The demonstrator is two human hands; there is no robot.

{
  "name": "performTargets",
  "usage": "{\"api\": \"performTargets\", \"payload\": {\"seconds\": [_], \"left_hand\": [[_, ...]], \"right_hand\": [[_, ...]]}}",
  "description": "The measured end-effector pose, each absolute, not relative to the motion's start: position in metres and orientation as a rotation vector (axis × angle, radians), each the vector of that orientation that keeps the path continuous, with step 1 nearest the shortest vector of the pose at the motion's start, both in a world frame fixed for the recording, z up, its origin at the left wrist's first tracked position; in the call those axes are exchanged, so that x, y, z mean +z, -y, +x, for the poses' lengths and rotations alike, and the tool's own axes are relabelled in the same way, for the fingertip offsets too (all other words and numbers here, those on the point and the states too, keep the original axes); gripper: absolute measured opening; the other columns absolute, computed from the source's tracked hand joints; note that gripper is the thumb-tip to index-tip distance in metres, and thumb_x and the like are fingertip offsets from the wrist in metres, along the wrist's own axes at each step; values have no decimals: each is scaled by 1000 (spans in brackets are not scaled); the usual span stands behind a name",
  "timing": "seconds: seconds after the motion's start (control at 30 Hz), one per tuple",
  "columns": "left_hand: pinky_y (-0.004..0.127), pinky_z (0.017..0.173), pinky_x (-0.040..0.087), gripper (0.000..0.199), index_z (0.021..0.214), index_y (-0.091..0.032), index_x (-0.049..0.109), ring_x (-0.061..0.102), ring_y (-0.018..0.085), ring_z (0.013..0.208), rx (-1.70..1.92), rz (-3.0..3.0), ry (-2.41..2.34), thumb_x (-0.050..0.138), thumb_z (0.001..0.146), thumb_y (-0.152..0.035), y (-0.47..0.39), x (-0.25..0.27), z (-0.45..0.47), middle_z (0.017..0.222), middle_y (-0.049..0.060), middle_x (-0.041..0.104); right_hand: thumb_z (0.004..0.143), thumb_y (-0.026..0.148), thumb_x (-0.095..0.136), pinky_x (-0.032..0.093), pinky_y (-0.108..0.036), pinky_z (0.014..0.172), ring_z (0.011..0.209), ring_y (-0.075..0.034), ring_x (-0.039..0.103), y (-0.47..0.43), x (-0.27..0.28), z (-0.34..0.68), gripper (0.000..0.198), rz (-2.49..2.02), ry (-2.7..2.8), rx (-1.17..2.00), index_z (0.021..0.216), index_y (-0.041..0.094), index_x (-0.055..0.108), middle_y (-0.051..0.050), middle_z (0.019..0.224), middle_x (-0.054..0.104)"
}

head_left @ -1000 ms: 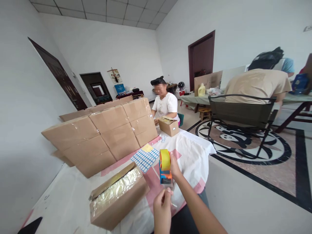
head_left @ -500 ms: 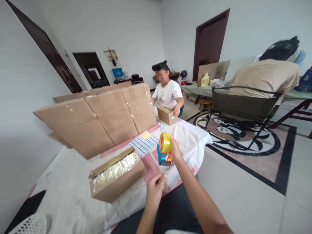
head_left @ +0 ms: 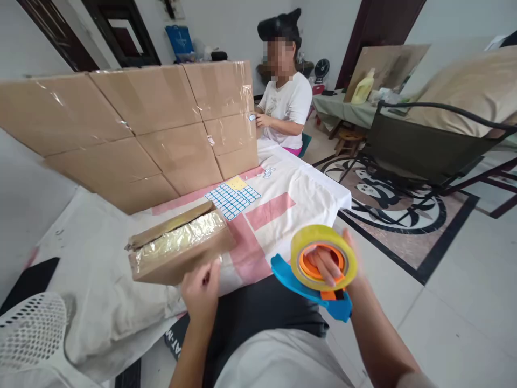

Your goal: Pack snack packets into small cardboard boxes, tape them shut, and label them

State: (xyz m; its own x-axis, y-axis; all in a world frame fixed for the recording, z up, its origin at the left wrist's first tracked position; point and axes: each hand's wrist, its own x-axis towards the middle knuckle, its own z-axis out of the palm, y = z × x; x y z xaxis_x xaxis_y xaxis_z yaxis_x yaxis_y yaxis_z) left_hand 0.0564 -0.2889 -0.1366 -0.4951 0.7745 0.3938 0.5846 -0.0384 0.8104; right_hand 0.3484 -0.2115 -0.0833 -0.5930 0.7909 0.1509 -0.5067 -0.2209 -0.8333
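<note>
My right hand [head_left: 358,274] grips a tape dispenser [head_left: 291,274] with a blue and orange frame, its fingers reaching through the core of the yellow tape roll [head_left: 304,236]. It is held above the floor, just off the table's front right side. Curled fingers close my left hand [head_left: 200,291] beside the front of a small cardboard box [head_left: 189,250]; whether a strip or anything else is pinched there, I cannot make out. Shiny tape covers part of that box's top, and a flap stands up along its back edge.
Taped cardboard boxes [head_left: 169,134] are stacked into a wall across the table. A sheet of blue-edged labels [head_left: 232,202] lies on the cloth [head_left: 311,183]. Behind sits a person [head_left: 286,102], a hand at the stack's right end. A white perforated chair [head_left: 32,334] stands at lower left.
My hands have moved apart: the right swung the dispenser rightward and closer, the left went left to the box. My view tipped downward. The other person's small box has gone from the table corner.
</note>
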Motion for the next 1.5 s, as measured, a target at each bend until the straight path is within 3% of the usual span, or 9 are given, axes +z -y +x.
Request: {"api": "performTargets", "payload": {"seconds": [0.07,0.2,0.4,0.63,0.73,0.93,1.1,1.23,1.5], "left_hand": [[31,71,39,27,64,-21,71,49,15,60,1555,1448,-2001,72,83,-41,298,-131,56,58,0,62],[25,53,38,32,67,-20,73,50,13,49,1511,1352,-1840,64,89,-42,297,-118,71,47,-3,55],[23,45,41,36,68,-17,76,49,10,39,1522,1248,-1669,64,86,-46,290,-98,61,54,-1,65],[20,46,41,28,70,-18,74,51,8,41,1525,1255,-1684,63,87,-36,298,-88,49,50,-5,60],[20,48,40,26,70,-18,74,52,9,43,1473,1401,-1713,63,89,-32,295,-92,48,47,-6,57],[21,47,37,28,65,-19,71,47,8,42,1458,1614,-1682,63,90,-27,303,-96,51,44,-6,56],[22,48,37,25,71,-20,75,47,8,42,1557,1717,-1675,62,92,-25,310,-99,40,45,-6,58],[24,53,39,22,72,-22,77,46,10,44,1600,1794,-1645,64,90,-27,307,-98,28,45,-5,59],[24,52,41,27,80,-22,80,54,12,48,1378,1759,-1668,60,94,-34,306,-84,31,52,-3,65]], "right_hand": [[90,84,36,49,-34,51,43,-19,56,204,-86,354,75,-557,1245,1748,55,22,61,-5,44,57],[87,74,57,51,-32,49,51,-21,61,135,-93,316,54,-964,1183,1317,83,21,67,-3,58,65],[84,76,55,54,-31,55,58,-19,63,29,-112,261,56,-1191,1181,1127,78,21,54,-1,62,59],[68,53,83,52,-34,73,88,-23,60,69,-102,275,60,-1276,1293,813,112,22,56,-2,89,59],[82,47,75,51,-35,80,92,-22,60,134,-80,252,36,-834,1818,908,108,24,65,-5,100,60],[86,19,74,51,-37,91,103,-21,60,211,-40,212,8,-407,2193,960,91,23,68,-5,108,59],[100,15,52,48,-44,93,109,-26,54,226,-19,219,11,-487,2421,611,95,20,61,-10,110,63],[98,31,62,47,-47,96,113,-29,52,229,-12,217,21,-498,2485,504,114,18,61,-12,120,62],[99,16,53,44,-46,86,109,-30,52,222,-28,205,16,-320,2558,61,93,21,67,-11,108,66]]}}
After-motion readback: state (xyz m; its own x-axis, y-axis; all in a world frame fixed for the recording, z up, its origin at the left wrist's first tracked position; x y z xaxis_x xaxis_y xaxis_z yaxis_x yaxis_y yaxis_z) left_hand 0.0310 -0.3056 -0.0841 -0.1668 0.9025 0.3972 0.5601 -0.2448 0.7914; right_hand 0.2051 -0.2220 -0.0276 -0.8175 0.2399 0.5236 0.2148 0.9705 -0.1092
